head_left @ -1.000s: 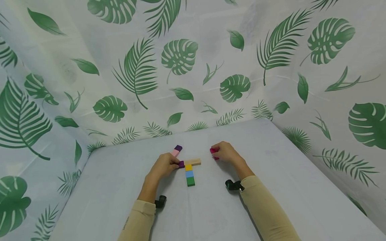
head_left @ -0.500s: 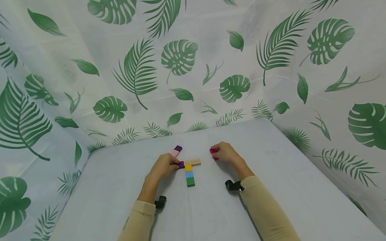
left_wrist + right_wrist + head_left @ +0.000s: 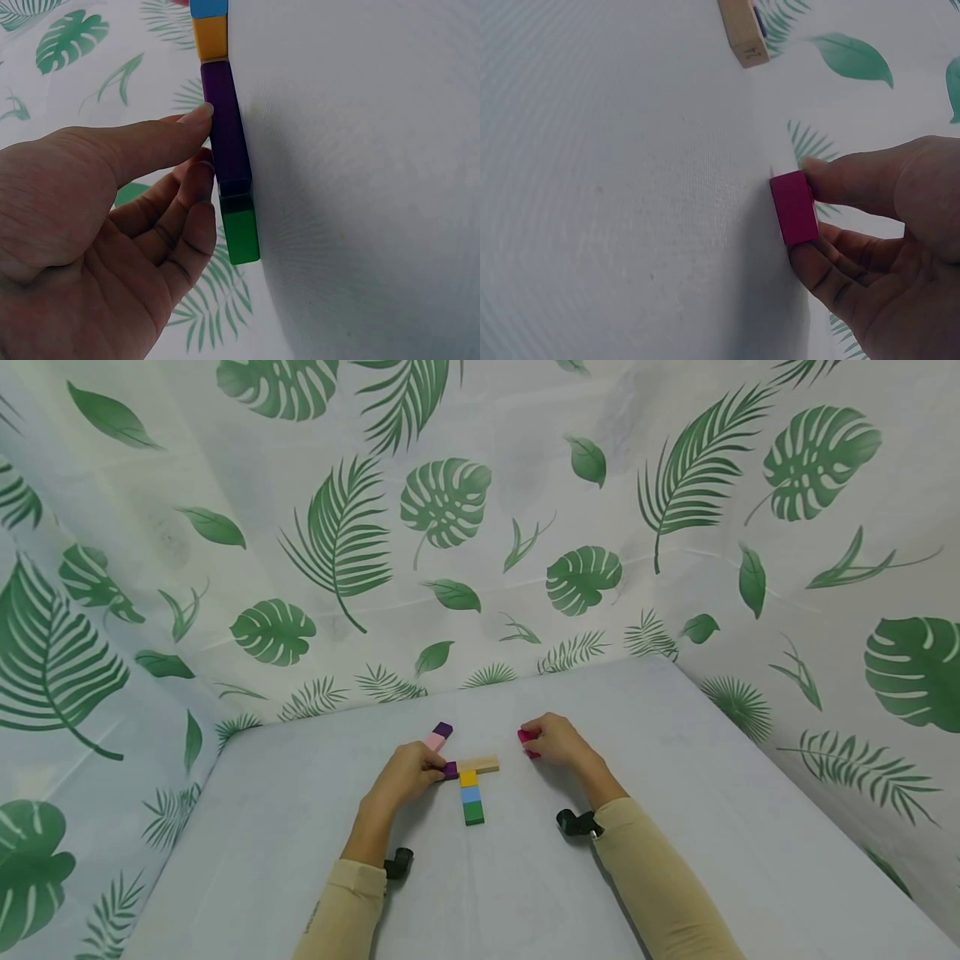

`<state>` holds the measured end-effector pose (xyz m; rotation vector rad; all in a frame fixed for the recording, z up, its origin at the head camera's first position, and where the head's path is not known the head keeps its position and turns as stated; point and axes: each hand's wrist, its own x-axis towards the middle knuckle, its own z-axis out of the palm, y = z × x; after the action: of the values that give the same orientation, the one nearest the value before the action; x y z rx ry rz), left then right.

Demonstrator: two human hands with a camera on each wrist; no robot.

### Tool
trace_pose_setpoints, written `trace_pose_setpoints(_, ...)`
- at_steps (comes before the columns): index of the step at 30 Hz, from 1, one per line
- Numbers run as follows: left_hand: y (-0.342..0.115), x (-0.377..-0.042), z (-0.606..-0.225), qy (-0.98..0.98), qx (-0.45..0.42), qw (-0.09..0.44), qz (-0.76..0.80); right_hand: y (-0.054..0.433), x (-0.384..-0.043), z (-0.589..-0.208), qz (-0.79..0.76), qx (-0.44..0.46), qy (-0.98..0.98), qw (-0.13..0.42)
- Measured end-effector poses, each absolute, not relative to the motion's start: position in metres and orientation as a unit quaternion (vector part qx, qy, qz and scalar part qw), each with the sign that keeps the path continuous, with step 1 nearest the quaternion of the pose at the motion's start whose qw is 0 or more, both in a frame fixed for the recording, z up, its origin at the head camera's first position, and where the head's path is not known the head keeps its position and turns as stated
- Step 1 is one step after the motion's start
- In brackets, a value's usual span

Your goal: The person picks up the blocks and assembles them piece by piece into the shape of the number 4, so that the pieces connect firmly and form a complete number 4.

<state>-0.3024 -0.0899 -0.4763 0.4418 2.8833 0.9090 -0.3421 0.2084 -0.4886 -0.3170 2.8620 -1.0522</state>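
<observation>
My left hand (image 3: 408, 772) holds a dark purple block (image 3: 449, 770). In the left wrist view the thumb presses its edge and the other fingers curl beside it. A green block (image 3: 240, 229) adjoins one end, and a yellow block (image 3: 211, 39) meets the other. In the head view a bare wood block (image 3: 480, 764) extends right from the purple one, above a column of yellow, blue (image 3: 471, 794) and green blocks. Off to the right, my right hand (image 3: 561, 741) pinches a magenta block (image 3: 794, 208) between thumb and fingers, close to the tabletop.
A pink block (image 3: 435, 741) and another dark purple block (image 3: 443, 728) lie end to end on a slant behind the left hand. The white tabletop (image 3: 517, 893) runs back to a leaf-patterned cloth wall (image 3: 510, 502). Each wrist carries a small black camera (image 3: 576, 822).
My right hand has shifted slightly to the left with the magenta block. The left hand and the laid blocks stay in place.
</observation>
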Motion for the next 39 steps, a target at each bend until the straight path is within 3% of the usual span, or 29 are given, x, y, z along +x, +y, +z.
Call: trace_pose_setpoints(39,-0.089,-0.303,-0.476,0.943,0.149,0.042,0.295,0.171,-0.359,-0.493,-0.338,-0.106,0.934,0.034)
